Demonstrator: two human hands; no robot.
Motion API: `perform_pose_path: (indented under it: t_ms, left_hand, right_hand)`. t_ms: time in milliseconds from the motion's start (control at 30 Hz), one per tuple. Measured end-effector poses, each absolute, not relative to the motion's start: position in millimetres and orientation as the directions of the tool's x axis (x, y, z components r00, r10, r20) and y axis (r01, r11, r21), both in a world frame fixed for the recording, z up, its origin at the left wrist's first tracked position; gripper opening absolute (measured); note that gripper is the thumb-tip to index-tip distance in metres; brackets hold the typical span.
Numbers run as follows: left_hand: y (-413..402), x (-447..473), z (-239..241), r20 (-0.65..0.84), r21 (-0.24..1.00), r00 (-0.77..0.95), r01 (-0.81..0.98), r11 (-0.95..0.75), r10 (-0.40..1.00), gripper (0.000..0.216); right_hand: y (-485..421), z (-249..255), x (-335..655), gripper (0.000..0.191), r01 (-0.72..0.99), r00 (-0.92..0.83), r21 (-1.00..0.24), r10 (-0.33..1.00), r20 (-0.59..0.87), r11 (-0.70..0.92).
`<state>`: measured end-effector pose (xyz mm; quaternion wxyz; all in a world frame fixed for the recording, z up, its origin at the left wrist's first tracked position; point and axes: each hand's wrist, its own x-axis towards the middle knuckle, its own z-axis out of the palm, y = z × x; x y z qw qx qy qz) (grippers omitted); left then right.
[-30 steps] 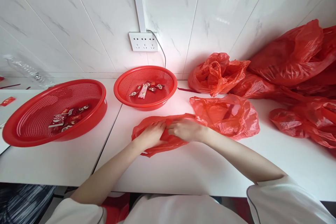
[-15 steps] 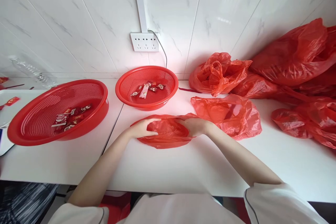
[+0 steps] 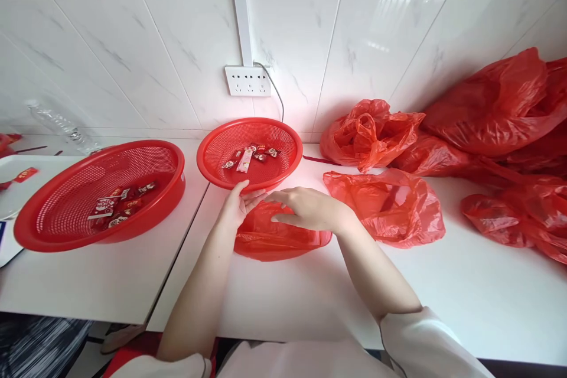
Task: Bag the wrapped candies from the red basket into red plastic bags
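Red bag (image 3: 283,243) well off tbl front edge (image 3: 266,333); L hand (image 3: 237,205), R hand (image 3: 309,208) loosely spread.

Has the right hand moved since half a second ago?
Yes. Judged against the wall socket, the right hand has moved left and a little closer to it, from the right side of the red bag toward its middle.

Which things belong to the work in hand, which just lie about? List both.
Likely in use: red bag beneath the right hand, small basket, wrapped packets, large basket.
Apparently just lying about: clear bottle, wall socket, grey cable.
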<state>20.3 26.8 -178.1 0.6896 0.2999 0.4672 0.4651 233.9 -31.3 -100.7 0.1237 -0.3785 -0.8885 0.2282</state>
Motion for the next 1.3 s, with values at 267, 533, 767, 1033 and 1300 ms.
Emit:
perform_pose_path:
  t_ms: [267,533,767,1033,1300]
  left_hand:
    - [22.3,17.6,-214.1,-0.298,0.850,0.016,-0.450,0.273,0.955,0.009]
    - [5.4,34.5,-208.4,-0.135,0.862,0.040,-0.488,0.137,0.990,0.035]
    - [-4.8,38.7,-211.1,-0.102,0.870,0.092,-0.475,0.134,0.991,0.040]
    - [-6.6,42.5,-212.0,-0.108,0.878,0.111,-0.456,0.147,0.988,0.041]
    - [-0.5,36.9,-207.1,-0.108,0.899,0.028,-0.424,0.109,0.994,0.048]
  right_hand:
    - [-29.7,-112.5,247.5,0.033,0.507,-0.719,-0.590,0.686,0.111,0.628]
    - [-9.0,-126.2,267.3,0.025,0.637,-0.509,-0.489,0.801,0.315,0.596]
    - [4.0,-146.4,256.0,0.030,0.736,-0.458,-0.345,0.804,0.380,0.583]
    - [12.8,-160.4,256.0,0.046,0.697,-0.394,-0.452,0.824,0.407,0.557]
    - [17.9,-153.1,267.4,0.037,0.478,0.013,-0.815,0.926,0.378,0.326]
